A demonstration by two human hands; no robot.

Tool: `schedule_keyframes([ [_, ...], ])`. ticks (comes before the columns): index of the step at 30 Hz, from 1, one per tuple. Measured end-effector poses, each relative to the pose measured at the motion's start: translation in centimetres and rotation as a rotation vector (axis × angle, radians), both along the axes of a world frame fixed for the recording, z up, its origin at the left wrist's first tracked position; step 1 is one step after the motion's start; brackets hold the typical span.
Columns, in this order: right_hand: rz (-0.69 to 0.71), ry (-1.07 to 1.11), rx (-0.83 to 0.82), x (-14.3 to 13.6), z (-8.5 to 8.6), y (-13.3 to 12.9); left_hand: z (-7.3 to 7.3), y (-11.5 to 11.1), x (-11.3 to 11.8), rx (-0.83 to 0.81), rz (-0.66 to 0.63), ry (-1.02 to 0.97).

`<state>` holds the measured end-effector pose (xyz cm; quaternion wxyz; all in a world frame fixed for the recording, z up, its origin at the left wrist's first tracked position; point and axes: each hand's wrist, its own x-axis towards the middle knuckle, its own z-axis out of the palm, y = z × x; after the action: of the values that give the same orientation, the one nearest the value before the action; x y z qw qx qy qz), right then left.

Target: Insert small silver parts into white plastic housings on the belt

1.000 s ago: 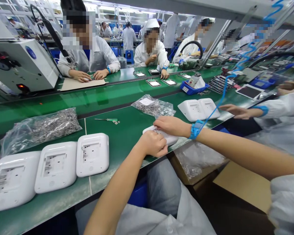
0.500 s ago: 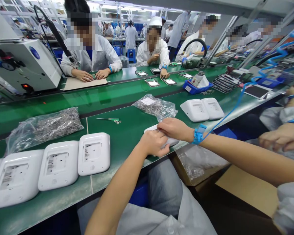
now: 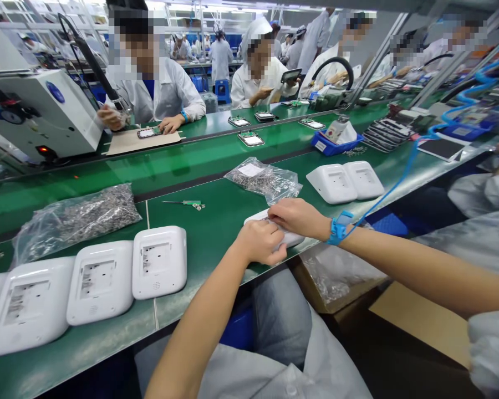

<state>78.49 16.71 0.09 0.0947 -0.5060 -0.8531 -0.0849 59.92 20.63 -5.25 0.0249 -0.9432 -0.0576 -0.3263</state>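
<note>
A white plastic housing [image 3: 293, 240] lies at the front edge of the green bench, mostly covered by both hands. My left hand [image 3: 259, 242] is closed on its near side, fingers curled over it and thumb at the lower edge. Pressed close against it, my right hand [image 3: 298, 217] has its fingertips bent down together at the housing's upper face; whatever they pinch is hidden. Around the right wrist is a blue strap [image 3: 339, 227] with a coiled cord. Beyond the hands lies a clear bag of small metal parts [image 3: 255, 176].
Similar white housings [image 3: 160, 261] stand in a row at left, and two more housings [image 3: 336, 183] at right. A green-handled screwdriver [image 3: 187, 203] and another bag of metal parts [image 3: 100, 212] lie behind. Below the edge is an open carton [image 3: 320, 302]. Co-workers sit opposite.
My hands stay almost in place on the housing. Across the bench, one co-worker has lifted a dark device off the belt, and another has raised a hand beside a device on the cardboard.
</note>
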Motion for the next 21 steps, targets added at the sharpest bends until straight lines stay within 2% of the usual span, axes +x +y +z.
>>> schedule_keyframes([
  [6, 0.115, -0.059, -0.056, 0.0, 0.5, 0.6, -0.1, 0.1, 0.0, 0.031, -0.012, -0.064],
  [9, 0.097, 0.227, -0.035, 0.6, 1.2, 0.8, 0.0, 0.2, -0.2, 0.029, -0.015, -0.062],
  [12, -0.132, 0.722, 0.151, 2.0, 0.4, -0.2, 0.2, 0.4, -0.4, 0.007, -0.026, 0.014],
  [14, -0.344, 1.014, 0.27, 3.1, -1.6, -1.2, 0.5, 0.3, -0.4, -0.025, -0.029, 0.083],
  [17, -0.684, 1.38, 0.305, 4.4, -5.4, -2.4, 1.4, -0.2, -0.3, -0.131, 0.033, 0.162],
  [18, -0.723, 1.448, 0.308, 4.6, -6.4, -2.4, 1.7, -0.4, -0.3, -0.185, 0.083, 0.176],
  [20, -0.836, 1.599, 0.52, 4.5, -7.6, -1.9, 2.4, -0.6, -0.4, -0.3, 0.181, 0.206],
  [21, -0.853, 1.59, 0.428, 4.1, -7.7, -1.7, 2.6, -0.7, -0.7, -0.343, 0.208, 0.239],
])
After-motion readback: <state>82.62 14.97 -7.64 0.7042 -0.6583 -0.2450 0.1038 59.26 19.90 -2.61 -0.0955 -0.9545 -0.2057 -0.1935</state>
